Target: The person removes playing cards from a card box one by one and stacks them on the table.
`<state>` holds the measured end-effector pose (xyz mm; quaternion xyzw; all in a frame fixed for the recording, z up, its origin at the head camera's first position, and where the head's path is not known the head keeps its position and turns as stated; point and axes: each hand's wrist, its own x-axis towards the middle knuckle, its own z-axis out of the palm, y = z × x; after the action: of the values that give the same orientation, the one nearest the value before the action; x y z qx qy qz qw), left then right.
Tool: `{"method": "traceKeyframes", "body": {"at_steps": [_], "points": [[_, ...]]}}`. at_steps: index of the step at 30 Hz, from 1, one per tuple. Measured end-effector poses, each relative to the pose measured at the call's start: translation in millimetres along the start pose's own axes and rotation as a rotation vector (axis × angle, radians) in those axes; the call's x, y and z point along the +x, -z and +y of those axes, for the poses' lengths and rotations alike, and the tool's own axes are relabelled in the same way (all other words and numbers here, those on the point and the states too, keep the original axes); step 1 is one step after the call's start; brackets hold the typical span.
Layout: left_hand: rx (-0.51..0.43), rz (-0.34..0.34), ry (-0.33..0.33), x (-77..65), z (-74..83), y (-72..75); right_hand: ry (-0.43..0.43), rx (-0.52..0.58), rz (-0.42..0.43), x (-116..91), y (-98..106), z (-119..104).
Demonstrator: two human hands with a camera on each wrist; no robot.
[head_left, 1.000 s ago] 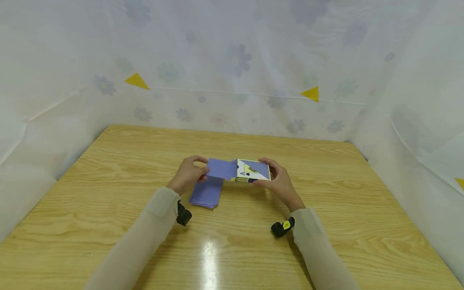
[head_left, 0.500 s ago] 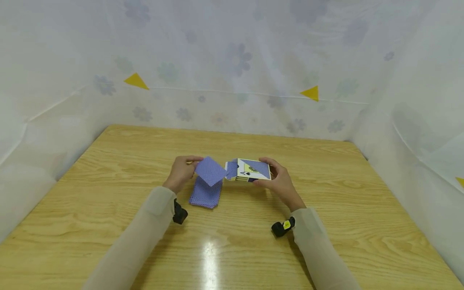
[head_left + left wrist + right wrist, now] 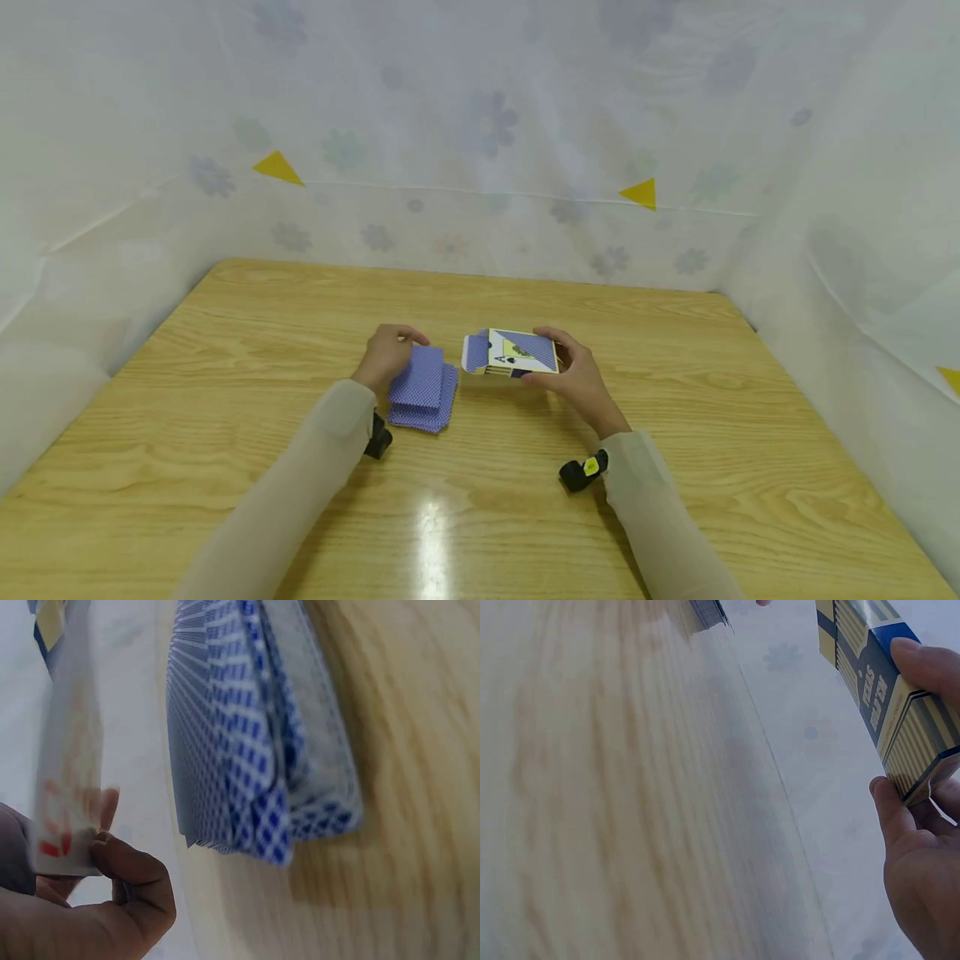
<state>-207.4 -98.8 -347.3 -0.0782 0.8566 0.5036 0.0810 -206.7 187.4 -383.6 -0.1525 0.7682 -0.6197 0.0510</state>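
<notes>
At twelve o'clock, a flowered white sheet (image 3: 450,142) hangs behind the wooden table (image 3: 480,500). The right hand (image 3: 579,382) grasps a box (image 3: 521,351) at two o'clock from a pile of cards (image 3: 232,735) on the table; the left hand (image 3: 384,358) pinches one card (image 3: 69,757) above the pile.

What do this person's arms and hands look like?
Long, plain beige sleeves, with a small black device by each cuff; the right device bears a yellow label. The left hand and right hand are bare.
</notes>
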Motion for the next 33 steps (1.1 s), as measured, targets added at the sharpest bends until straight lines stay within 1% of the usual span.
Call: {"method": "traceKeyframes", "body": {"at_steps": [2, 5, 14, 18, 24, 33], "points": [[0.047, 0.011, -0.015, 1.6, 0.4, -3.1, 0.001, 0.0, -0.001, 0, 0, 0], [0.092, 0.023, -0.024, 1.7, 1.3, -5.6, 0.0, 0.0, -0.001, 0, 0, -1], [0.217, 0.091, -0.043, -0.7, 0.4, -7.7, -0.01, 0.002, -0.001, 0, 0, 0], [0.238, 0.091, -0.039, -0.7, -0.9, -8.2, -0.017, 0.001, -0.001, 0, 1, 1], [0.263, 0.064, -0.072, -3.2, -2.1, -8.6, -0.016, 0.008, -0.008, 0, 1, 1], [0.309, 0.089, -0.119, -4.5, -3.1, -13.0, -0.012, 0.005, -0.012, 0, 1, 1]]}}
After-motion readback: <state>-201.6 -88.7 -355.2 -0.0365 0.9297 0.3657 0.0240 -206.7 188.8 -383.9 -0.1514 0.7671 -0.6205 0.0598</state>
